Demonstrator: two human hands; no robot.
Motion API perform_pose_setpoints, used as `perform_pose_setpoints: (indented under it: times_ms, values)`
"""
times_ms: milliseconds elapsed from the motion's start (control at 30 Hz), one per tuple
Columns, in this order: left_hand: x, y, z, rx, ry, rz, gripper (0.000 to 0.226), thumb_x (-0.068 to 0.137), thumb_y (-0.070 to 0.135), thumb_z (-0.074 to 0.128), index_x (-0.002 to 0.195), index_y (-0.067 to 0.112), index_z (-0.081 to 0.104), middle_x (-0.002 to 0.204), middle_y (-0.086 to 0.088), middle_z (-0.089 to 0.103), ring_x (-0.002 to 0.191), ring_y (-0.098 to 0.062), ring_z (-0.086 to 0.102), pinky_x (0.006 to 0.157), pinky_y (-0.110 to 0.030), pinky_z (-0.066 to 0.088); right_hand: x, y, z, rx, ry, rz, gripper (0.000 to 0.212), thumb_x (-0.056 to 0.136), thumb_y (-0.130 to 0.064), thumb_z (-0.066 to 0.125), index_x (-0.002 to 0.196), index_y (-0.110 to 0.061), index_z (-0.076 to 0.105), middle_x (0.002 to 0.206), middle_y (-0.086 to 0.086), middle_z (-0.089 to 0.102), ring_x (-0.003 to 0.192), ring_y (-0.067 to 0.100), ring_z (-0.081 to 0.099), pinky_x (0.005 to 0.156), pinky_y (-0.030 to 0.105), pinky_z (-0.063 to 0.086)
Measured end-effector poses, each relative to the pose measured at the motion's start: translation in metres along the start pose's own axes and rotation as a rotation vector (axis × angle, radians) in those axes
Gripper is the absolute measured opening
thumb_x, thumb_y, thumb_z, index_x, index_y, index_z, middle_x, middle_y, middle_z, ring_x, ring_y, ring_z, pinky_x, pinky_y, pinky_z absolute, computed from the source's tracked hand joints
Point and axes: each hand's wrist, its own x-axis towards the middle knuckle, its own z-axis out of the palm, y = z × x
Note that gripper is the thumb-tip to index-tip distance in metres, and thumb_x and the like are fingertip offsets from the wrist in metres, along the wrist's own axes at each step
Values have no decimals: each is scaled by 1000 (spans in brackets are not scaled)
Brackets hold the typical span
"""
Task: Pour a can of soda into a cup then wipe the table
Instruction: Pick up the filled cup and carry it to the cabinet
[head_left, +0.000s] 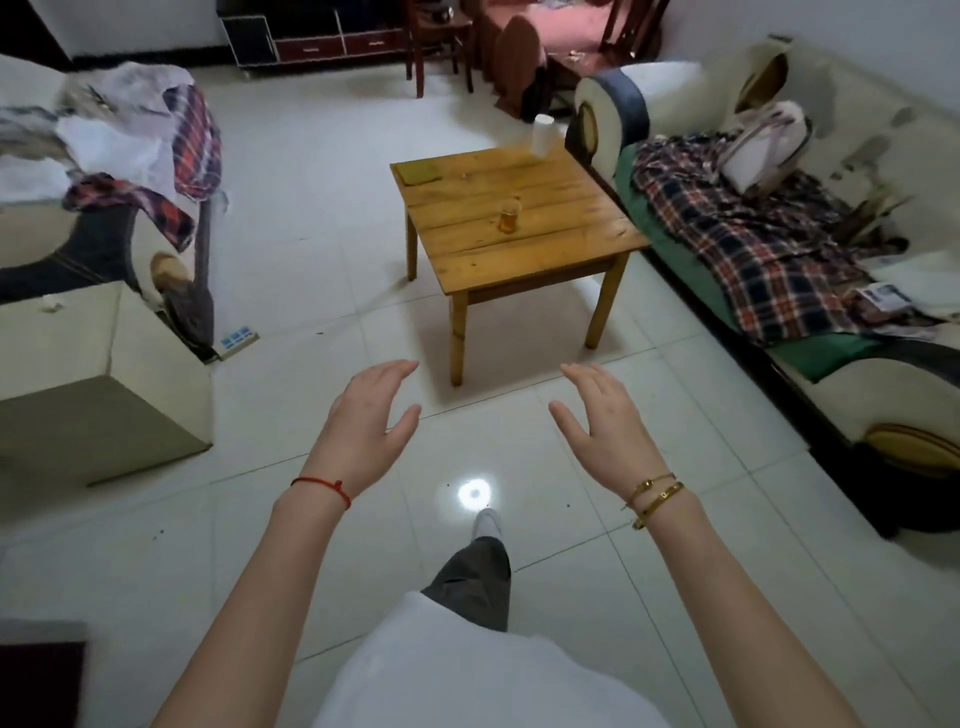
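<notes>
A small wooden table (540, 260) stands ahead of me on the tiled floor. Near its middle sits a clear glass cup (509, 214) holding amber liquid. A yellowish cloth (422, 170) lies flat at the table's far left corner. A white cylinder (543, 134), blurred, stands at the far right corner. No can is visible. My left hand (363, 426) and my right hand (602, 423) are both raised in front of me, well short of the table, fingers apart, palms facing each other, holding nothing.
A sofa (810, 364) with a plaid blanket and a bag runs along the right of the table. Another sofa (104, 239) piled with clothes is on the left, with a white block (104, 374) before it. Chairs and a cabinet stand at the back.
</notes>
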Motion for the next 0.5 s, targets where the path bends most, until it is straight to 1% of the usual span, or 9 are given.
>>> perform_pose_setpoints:
  times_ms: [100, 167, 367, 433, 500]
  values:
    - [65, 10, 10, -3, -15, 38, 50, 96, 25, 55, 144, 19, 43, 143, 2, 49, 134, -15, 40, 114, -36, 33, 49, 23, -15, 1, 14, 32, 54, 99, -42, 42, 147, -19, 33, 152, -1, 36, 146, 17, 21, 120, 39, 21]
    - [110, 18, 14, -14, -19, 53, 50, 96, 26, 55, 144, 20, 43, 143, 2, 48, 134, -15, 40, 114, -37, 33, 86, 37, -28, 9, 23, 50, 54, 99, -41, 42, 147, -19, 33, 152, -2, 36, 146, 16, 20, 121, 38, 20]
    - [232, 34, 29, -12, -56, 102, 51, 96, 28, 54, 145, 21, 41, 145, 3, 47, 135, -14, 40, 114, -36, 34, 192, 76, -57, 32, 62, 92, 54, 97, -45, 41, 145, -19, 36, 146, -2, 42, 141, 16, 31, 116, 43, 32]
    - [264, 36, 34, -8, -67, 107, 50, 96, 28, 54, 144, 22, 42, 144, 3, 47, 134, -14, 40, 114, -35, 34, 220, 86, -61, 39, 54, 106, 55, 97, -46, 41, 145, -20, 36, 146, -3, 42, 141, 15, 30, 116, 44, 32]
    - [293, 37, 39, -1, -76, 94, 49, 97, 29, 53, 144, 22, 42, 144, 2, 47, 134, -15, 40, 114, -36, 34, 244, 96, -64, 44, 32, 115, 55, 97, -46, 41, 146, -20, 35, 148, -2, 40, 143, 16, 27, 117, 43, 29]
